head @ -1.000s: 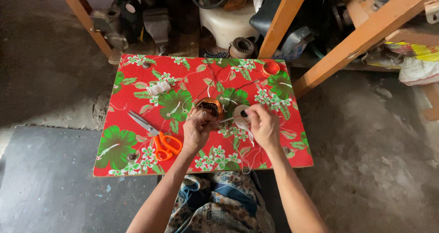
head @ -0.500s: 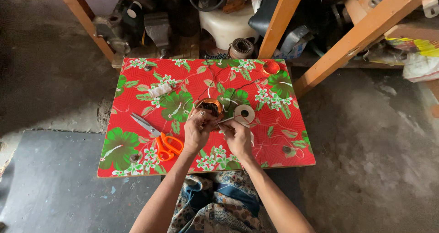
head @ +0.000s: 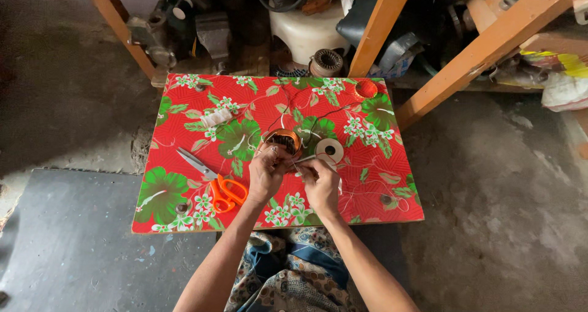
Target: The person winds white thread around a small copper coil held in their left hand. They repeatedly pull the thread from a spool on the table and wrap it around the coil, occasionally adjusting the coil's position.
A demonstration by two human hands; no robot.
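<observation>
Thin wire [head: 303, 161] (hand-hidden, indistinct)

light: dim, soft daylight | shadows: faint | focus: sharp | edges: wide-angle stretch

low table [head: 184, 202], red floral cloth | on it: orange-handled scissors [head: 214, 180], tape roll [head: 330, 150], copper coil [head: 283, 142], orange lid [head: 366, 89]

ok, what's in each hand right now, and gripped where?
Left hand grips the copper-wound coil by its near edge. Right hand pinches a thin tool by its near end, tip toward the coil.
</observation>
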